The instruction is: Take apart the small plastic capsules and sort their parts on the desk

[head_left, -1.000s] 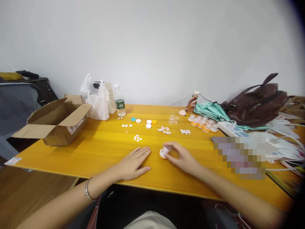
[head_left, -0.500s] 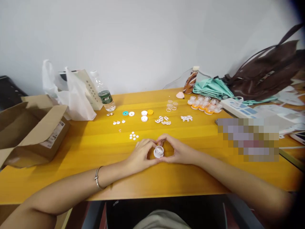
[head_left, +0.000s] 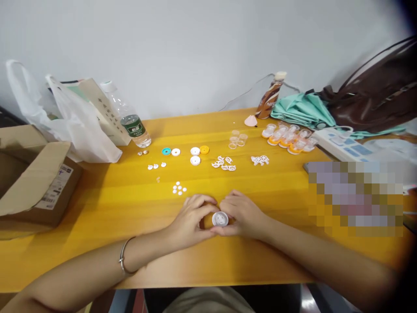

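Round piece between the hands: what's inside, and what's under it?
Inside the round piece, whitish detail shows, too small to identify. Its underside is hidden from this angle; the right hand covers part of its side.

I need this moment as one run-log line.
left hand: at small round container | right hand: holding it | beyond: small white discs, clear cups

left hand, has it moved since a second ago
Yes: judged against the small white discs on the table, the left hand has moved right, toward the round piece.
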`<move>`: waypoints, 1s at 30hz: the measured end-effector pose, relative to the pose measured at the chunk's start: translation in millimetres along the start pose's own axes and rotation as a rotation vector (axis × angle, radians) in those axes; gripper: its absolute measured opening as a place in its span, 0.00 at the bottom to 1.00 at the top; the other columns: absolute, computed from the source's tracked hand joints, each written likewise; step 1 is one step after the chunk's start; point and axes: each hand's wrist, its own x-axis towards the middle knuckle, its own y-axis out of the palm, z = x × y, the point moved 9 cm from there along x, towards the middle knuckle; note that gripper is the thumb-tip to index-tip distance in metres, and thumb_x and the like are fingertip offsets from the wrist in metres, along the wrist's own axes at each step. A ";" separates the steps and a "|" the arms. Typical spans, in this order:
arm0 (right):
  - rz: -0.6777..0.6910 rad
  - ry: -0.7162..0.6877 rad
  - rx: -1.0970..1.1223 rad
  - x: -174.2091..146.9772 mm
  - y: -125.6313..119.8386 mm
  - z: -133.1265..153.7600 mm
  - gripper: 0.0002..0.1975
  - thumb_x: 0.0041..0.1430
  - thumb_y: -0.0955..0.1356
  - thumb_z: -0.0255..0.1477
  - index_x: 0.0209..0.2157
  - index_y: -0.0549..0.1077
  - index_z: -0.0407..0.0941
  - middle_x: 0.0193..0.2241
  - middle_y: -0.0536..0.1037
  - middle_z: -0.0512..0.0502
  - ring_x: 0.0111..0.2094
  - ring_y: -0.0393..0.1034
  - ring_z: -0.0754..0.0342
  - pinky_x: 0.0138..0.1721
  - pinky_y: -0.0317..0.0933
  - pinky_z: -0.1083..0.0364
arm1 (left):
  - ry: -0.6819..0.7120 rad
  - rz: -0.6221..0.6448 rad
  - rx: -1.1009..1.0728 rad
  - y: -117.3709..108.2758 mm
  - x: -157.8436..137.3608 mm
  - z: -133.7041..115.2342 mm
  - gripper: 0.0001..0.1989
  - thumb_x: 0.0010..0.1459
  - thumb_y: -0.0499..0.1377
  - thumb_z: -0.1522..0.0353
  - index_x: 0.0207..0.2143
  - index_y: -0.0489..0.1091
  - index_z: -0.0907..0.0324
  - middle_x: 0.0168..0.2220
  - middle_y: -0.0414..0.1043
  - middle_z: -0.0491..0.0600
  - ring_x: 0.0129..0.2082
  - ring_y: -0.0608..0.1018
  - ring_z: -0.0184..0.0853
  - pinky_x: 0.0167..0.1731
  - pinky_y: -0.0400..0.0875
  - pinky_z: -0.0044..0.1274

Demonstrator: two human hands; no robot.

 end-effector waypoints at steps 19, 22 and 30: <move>-0.030 0.129 0.030 1.6 -2.1 -9.0 0.18 0.48 0.66 0.37 0.16 0.54 0.45 0.13 0.64 0.55 0.18 0.55 0.60 0.28 0.45 0.57 | -0.059 -0.008 0.032 4.6 9.0 8.2 0.14 0.49 0.59 0.61 0.36 0.62 0.58 0.33 0.66 0.47 0.34 0.67 0.33 0.36 0.57 0.24; -0.015 0.159 0.022 3.4 -3.5 -10.4 0.18 0.48 0.66 0.38 0.16 0.54 0.45 0.13 0.64 0.55 0.18 0.55 0.60 0.28 0.45 0.57 | -0.061 -0.031 0.030 3.4 8.0 8.1 0.12 0.51 0.59 0.62 0.34 0.62 0.58 0.32 0.66 0.47 0.33 0.67 0.33 0.35 0.58 0.24; -0.013 0.180 -0.050 5.2 -2.2 -13.8 0.22 0.48 0.65 0.45 0.15 0.56 0.44 0.12 0.63 0.55 0.17 0.56 0.61 0.28 0.45 0.57 | -0.063 -0.029 0.018 1.8 8.0 7.4 0.12 0.50 0.59 0.62 0.34 0.62 0.58 0.32 0.66 0.46 0.33 0.68 0.33 0.35 0.58 0.24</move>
